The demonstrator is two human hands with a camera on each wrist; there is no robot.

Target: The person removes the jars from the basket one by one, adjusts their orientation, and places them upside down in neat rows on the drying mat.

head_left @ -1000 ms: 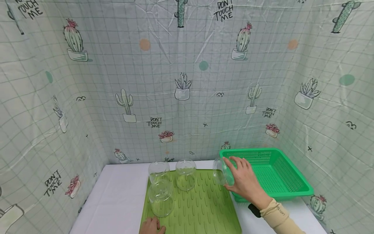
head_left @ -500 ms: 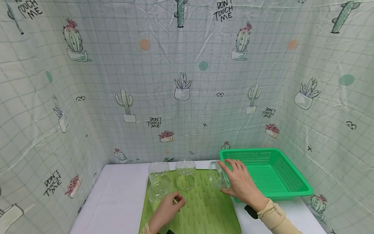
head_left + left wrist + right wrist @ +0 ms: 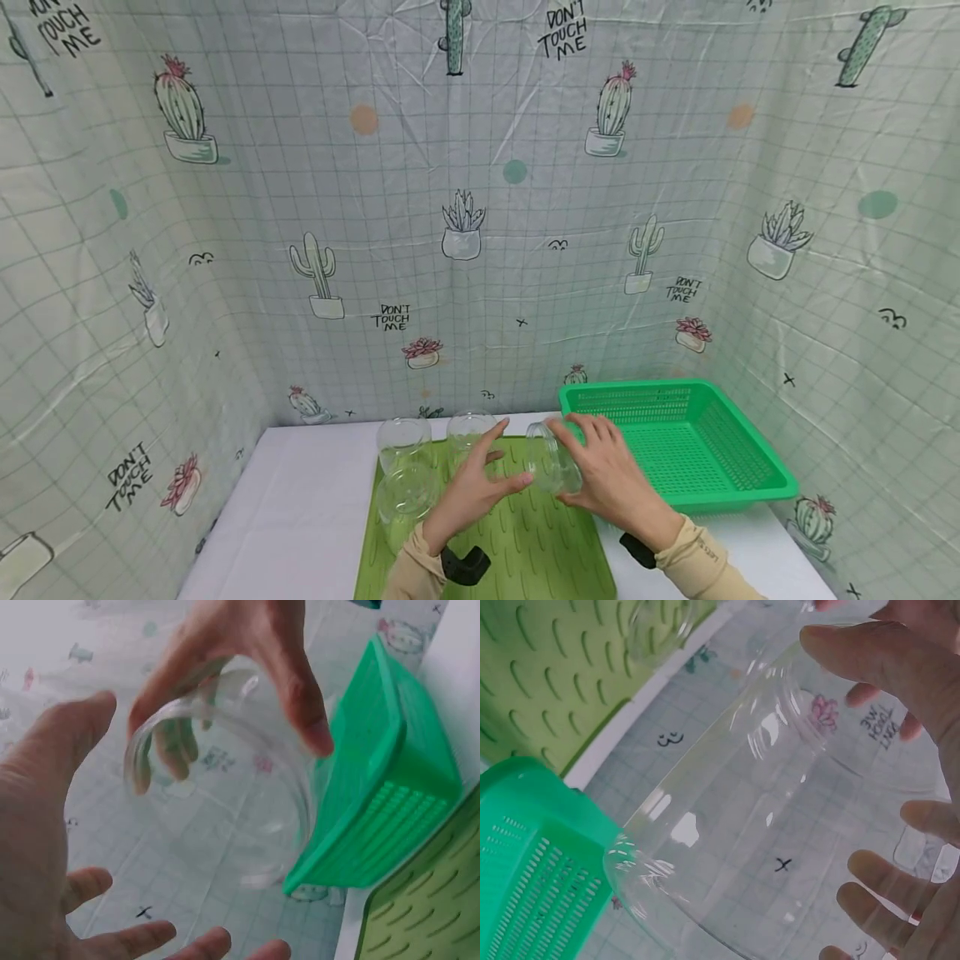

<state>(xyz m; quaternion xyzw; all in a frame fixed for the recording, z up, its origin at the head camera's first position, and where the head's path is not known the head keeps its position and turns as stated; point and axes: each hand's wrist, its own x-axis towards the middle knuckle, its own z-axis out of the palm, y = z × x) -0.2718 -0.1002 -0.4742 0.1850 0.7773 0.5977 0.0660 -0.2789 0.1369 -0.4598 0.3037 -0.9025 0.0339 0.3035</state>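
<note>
A clear, see-through jar [image 3: 553, 468] lies tilted on its side in the air above the green mat. My right hand [image 3: 618, 475] grips it from the right, thumb and fingers around its body. In the left wrist view the jar's round mouth [image 3: 225, 802] faces the camera. My left hand [image 3: 476, 487] hangs just left of the jar, thumb and fingers spread wide and holding nothing. Its thumb [image 3: 82, 724] seems slightly apart from the rim. In the right wrist view the jar's wall [image 3: 705, 817] fills the middle.
Several more clear jars, one at the front [image 3: 408, 492], stand on the left part of the green ridged mat [image 3: 555, 550]; my left arm partly covers them. A green slotted basket [image 3: 750, 437] sits right of the mat on the white table [image 3: 300, 517]. A patterned curtain [image 3: 360, 208] surrounds the table.
My left hand has risen from the mat's front edge to beside the jar and spread its fingers. The right hand has brought the jar slightly left and down, away from the basket.
</note>
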